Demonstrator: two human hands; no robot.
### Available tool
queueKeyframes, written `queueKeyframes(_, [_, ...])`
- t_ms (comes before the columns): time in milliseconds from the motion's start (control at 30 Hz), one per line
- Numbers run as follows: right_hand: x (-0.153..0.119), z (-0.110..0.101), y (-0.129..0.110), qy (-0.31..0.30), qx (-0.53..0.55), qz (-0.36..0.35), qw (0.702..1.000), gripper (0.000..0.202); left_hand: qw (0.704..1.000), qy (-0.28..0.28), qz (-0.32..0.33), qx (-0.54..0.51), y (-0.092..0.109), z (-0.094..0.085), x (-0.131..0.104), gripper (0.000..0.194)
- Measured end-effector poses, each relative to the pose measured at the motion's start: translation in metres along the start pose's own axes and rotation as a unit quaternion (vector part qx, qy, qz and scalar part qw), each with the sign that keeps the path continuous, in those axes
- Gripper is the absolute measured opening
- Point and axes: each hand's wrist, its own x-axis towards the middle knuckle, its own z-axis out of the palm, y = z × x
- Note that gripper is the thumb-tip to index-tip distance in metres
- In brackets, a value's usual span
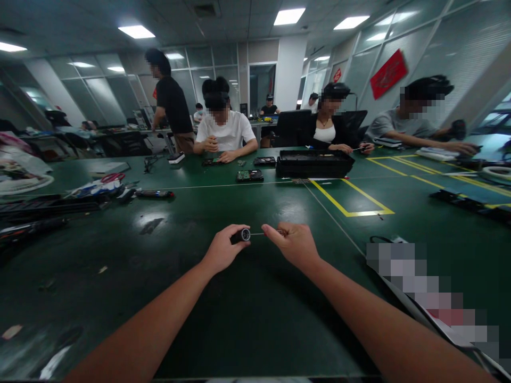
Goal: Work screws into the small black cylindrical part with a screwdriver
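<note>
Above the green table (255, 319), my left hand (223, 249) is closed around a short black cylinder (241, 235) whose round, light-rimmed end faces me. My right hand (296, 243) is wrapped round the handle of a thin screwdriver (257, 234). Its metal shaft points left, and the tip meets or lies just beside the cylinder; whether they touch I cannot tell. Most of the screwdriver's handle is hidden by my right fingers.
A long black tray (315, 164) and a green circuit board (249, 175) lie ahead. Tools, among them a black pen-like tool (155, 194), are at the left. A partly pixelated flat item (419, 287) lies at the right. Several people sit across the table.
</note>
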Motion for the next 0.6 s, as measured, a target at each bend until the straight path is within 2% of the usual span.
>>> queueKeyframes(600, [0.0009,-0.0022,-0.0060,-0.002,0.023,0.014,1.000,0.047,1.000,0.004,0.005,-0.001,-0.0020,0.0016,0.0021,0.038])
